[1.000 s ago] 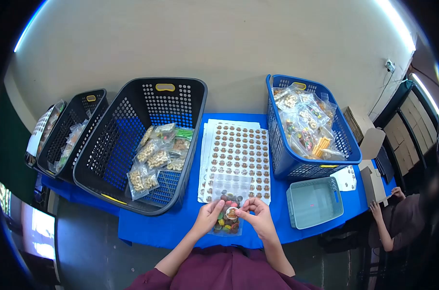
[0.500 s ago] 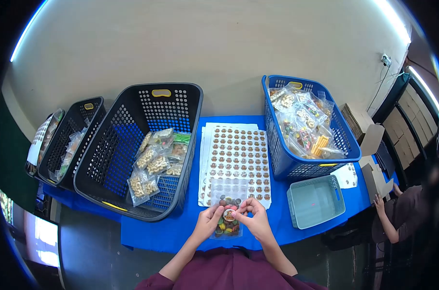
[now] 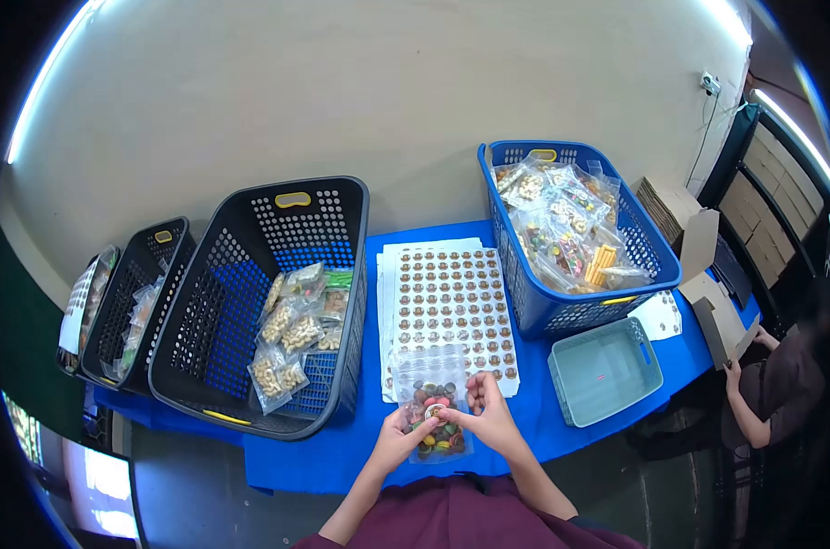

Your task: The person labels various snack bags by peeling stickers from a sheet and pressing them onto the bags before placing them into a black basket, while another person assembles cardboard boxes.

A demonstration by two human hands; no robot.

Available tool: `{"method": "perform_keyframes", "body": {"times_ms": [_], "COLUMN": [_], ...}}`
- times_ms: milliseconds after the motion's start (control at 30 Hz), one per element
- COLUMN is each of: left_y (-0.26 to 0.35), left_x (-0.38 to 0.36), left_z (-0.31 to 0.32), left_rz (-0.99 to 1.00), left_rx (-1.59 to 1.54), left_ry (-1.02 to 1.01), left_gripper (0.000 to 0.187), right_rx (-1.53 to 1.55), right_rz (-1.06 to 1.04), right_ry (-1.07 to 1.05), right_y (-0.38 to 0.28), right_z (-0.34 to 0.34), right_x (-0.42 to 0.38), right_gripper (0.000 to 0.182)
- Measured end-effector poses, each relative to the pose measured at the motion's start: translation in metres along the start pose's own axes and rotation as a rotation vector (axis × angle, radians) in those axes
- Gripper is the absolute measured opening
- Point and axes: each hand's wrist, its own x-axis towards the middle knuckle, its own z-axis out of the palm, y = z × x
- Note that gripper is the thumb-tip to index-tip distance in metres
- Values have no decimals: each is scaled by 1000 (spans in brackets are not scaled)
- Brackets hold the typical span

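A clear zip bag of colourful round sweets [image 3: 447,446] is held upright before my body, over the lower end of the sticker sheets [image 3: 451,302]. A round label [image 3: 436,414] sits on the front of the bag, partly covered by my thumbs. My left hand [image 3: 401,439] is closed on the bag's left side, its thumb by the label. On the other side, the thumb of my right hand [image 3: 488,416] presses on the label, with the fingers curled beside the bag's right edge. What those fingers touch behind the bag is hidden.
Left stands a large black basket [image 3: 346,302] with several nut packets; two smaller baskets [image 3: 149,302] are beyond it. A blue basket [image 3: 579,316] heaped with snack packets stands right, behind a grey-green tray [image 3: 607,371]. A person [image 3: 771,393] handles a cardboard box [image 3: 717,320] far right.
My view has tilted slightly, shifting the scene. My right thumb has moved further over the label, covering more of it. The bag stays between my hands.
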Motion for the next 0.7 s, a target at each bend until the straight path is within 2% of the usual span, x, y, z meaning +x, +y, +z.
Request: {"method": "perform_keyframes", "body": {"times_ms": [67, 267, 400, 500, 600, 700], "left_y": [-5, -4, -14, -23, -29, -18], "left_x": [0, 3, 11, 15, 22, 28], "left_z": [1, 11, 12, 16, 22, 41], "left_rz": [-41, -52, -22, 22, 32, -16], "left_rx": [-20, -51, -70, -66, -14, 39], "left_ry": [16, 60, 88, 112, 53, -9], "left_gripper": [30, 29, 30, 30, 31, 33], "right_rx": [408, 438, -132, -132, 29, -125], "right_rz": [60, 157, -195, -214, -103, -158], "right_ry": [-106, -260, -100, -100, -56, 48], "right_y": [-2, 7, 21, 30, 36, 25], "right_z": [-4, -6, -6, -12, -22, -36], "right_x": [3, -1, -1, 1, 3, 4], "right_gripper": [36, 41, 52, 50, 43, 32]}}
